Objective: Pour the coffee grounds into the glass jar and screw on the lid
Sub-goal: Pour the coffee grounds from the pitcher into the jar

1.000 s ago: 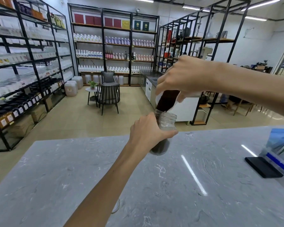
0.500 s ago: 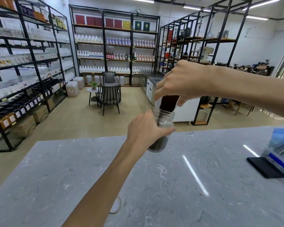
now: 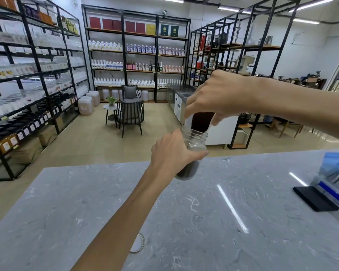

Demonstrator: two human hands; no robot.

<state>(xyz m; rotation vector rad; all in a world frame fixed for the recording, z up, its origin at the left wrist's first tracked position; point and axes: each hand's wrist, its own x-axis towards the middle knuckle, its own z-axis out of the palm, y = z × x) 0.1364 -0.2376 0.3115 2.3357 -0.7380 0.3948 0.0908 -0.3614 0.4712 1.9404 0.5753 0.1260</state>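
My left hand [image 3: 171, 154] grips a clear glass jar [image 3: 195, 138] that stands on the grey marble counter [image 3: 213, 222]. Dark coffee grounds fill the jar's lower part. My right hand [image 3: 217, 96] holds a clear container of dark coffee grounds [image 3: 202, 121] tipped upside down, its mouth just inside the jar's open rim. A round lid [image 3: 138, 243] lies flat on the counter near my left forearm, which hides part of it.
A black flat block [image 3: 315, 198] and blue-white packets [image 3: 335, 169] sit at the counter's right edge. Beyond the counter are black metal shelves of bottles [image 3: 137, 49], a dark chair [image 3: 130, 110] and a small round table.
The upturned container has come more upright and lower, so its mouth now sits in the jar's rim. The jar stays in place under my left hand.
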